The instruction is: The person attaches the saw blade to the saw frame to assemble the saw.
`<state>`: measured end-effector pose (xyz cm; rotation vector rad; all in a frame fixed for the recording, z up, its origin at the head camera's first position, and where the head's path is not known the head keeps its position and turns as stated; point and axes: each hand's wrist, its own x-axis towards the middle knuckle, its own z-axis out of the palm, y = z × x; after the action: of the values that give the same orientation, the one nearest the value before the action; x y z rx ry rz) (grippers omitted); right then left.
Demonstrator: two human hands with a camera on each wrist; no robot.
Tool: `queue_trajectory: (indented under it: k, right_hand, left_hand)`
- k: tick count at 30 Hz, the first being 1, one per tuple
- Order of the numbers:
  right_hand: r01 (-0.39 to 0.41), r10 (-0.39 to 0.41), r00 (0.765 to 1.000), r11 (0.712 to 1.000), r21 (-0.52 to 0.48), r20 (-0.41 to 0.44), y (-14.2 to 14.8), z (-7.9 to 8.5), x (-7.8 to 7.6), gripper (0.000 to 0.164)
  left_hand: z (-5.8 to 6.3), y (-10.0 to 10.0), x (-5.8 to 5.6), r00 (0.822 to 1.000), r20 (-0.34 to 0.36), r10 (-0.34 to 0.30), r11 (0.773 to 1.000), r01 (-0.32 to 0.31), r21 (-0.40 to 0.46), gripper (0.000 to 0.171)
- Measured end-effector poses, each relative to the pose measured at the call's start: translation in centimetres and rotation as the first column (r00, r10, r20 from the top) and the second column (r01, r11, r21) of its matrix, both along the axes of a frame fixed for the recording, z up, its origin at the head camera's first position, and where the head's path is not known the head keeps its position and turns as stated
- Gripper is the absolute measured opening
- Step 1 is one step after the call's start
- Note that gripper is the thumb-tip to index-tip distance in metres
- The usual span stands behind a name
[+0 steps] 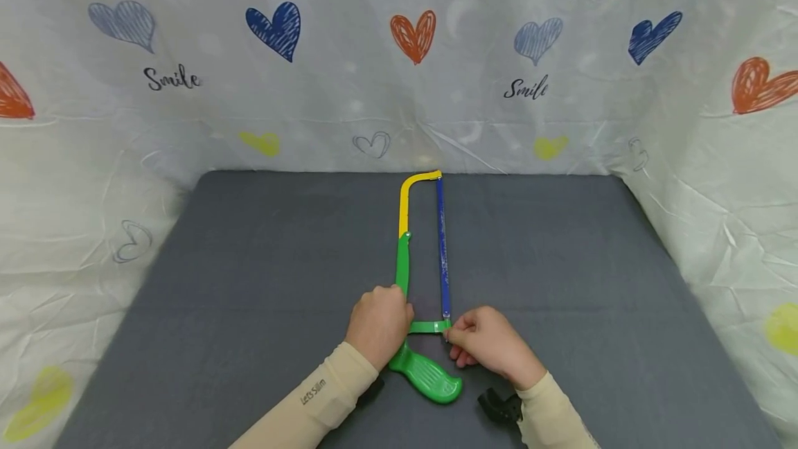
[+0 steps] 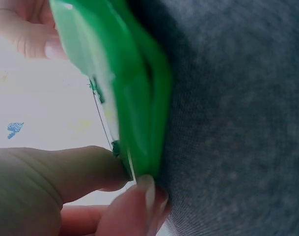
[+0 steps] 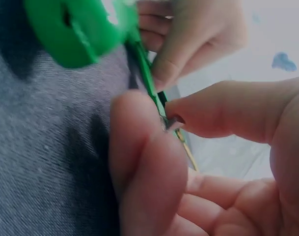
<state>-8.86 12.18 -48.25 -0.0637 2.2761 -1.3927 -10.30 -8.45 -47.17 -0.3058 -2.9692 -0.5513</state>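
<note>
A hacksaw [image 1: 429, 375] lies on the dark grey table, its green handle toward me. Its yellow front frame [image 1: 404, 208] points away, and the blue blade [image 1: 443, 248] runs along the right side. My left hand [image 1: 378, 324] grips the green frame just above the handle. At the near end of the blade, my right hand [image 1: 489, 344] pinches the small metal tension screw [image 3: 173, 125] between thumb and fingers. Those fingers partly hide the screw, so its exact shape cannot be told. In the left wrist view the green handle [image 2: 139, 98] fills the middle.
The grey cloth-covered table [image 1: 280, 248] extends around the saw on all sides. A white curtain [image 1: 337, 95] printed with hearts and the word Smile hangs behind and along both sides. A black strap device [image 1: 499, 406] sits at my right wrist.
</note>
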Motion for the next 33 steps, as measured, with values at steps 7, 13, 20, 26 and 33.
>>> queue_trajectory:
  k: [7,13,20,26,33]
  right_hand:
    - [-0.037,0.049,0.994,0.993,-0.115,0.101,0.78,-0.31,-0.58,0.023]
    - [-0.009,0.017,0.995,0.997,-0.077,0.102,0.71,-0.27,-0.56,0.022]
    - [-0.009,0.013,0.999,0.997,-0.083,0.05,0.52,-0.2,-0.48,0.014]
    - [-0.033,0.032,0.999,0.997,-0.068,-0.009,0.31,-0.17,-0.22,0.009]
    - [-0.029,0.026,0.997,0.999,-0.034,-0.073,0.11,-0.3,-0.12,0.008]
  left_hand:
    - [-0.01,0.06,-0.02,1.0,-0.005,0.008,1.0,-0.008,0.003,0.033]
    - [-0.21,0.15,0.04,1.0,0.01,0.015,1.0,-0.015,0.007,0.037]
    - [-0.24,0.13,0.11,1.0,0.01,0.023,1.0,-0.023,0.009,0.037]
    - [-0.22,-0.04,0.24,1.0,0.01,0.021,0.999,-0.022,0.026,0.039]
    - [-0.28,-0.23,-0.15,0.999,0.024,0.022,0.998,-0.023,0.051,0.044]
